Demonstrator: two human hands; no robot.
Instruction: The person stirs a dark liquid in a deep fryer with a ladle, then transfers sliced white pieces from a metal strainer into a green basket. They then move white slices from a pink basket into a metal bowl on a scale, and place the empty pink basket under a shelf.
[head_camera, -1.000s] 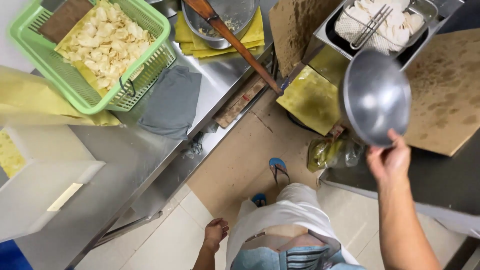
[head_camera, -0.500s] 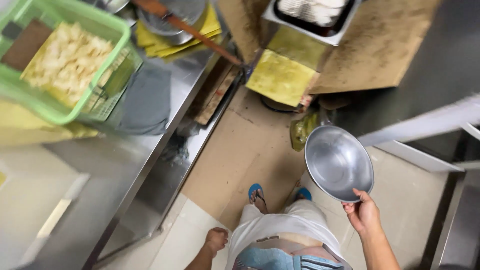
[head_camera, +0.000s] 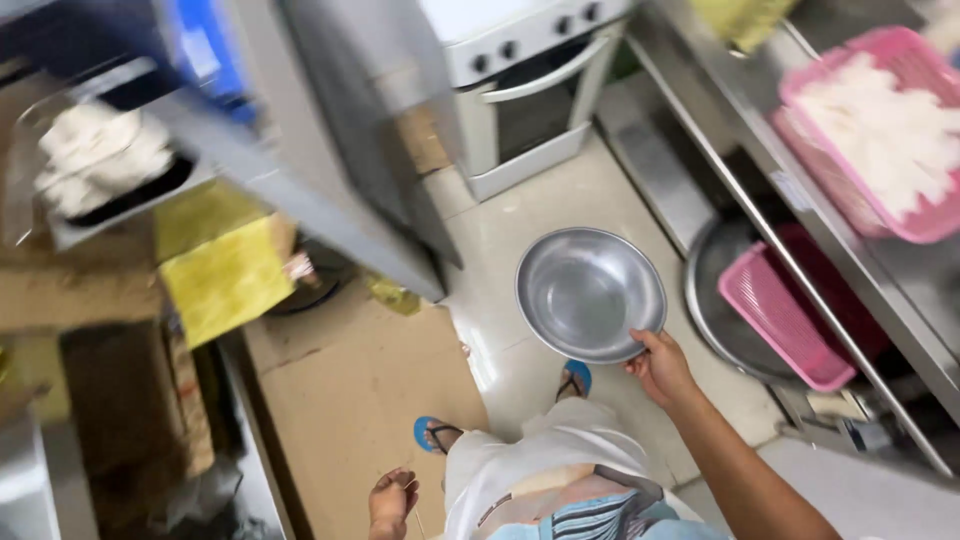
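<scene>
Right hand (head_camera: 660, 366) grips the rim of a steel bowl (head_camera: 590, 293), which extends up-left above the floor.

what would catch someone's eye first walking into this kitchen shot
The shiny empty metal bowl at centre, held by its rim in the right hand above the tiled floor. Next, the pink basket of white food on the steel counter at upper right, and the white oven at top.
</scene>
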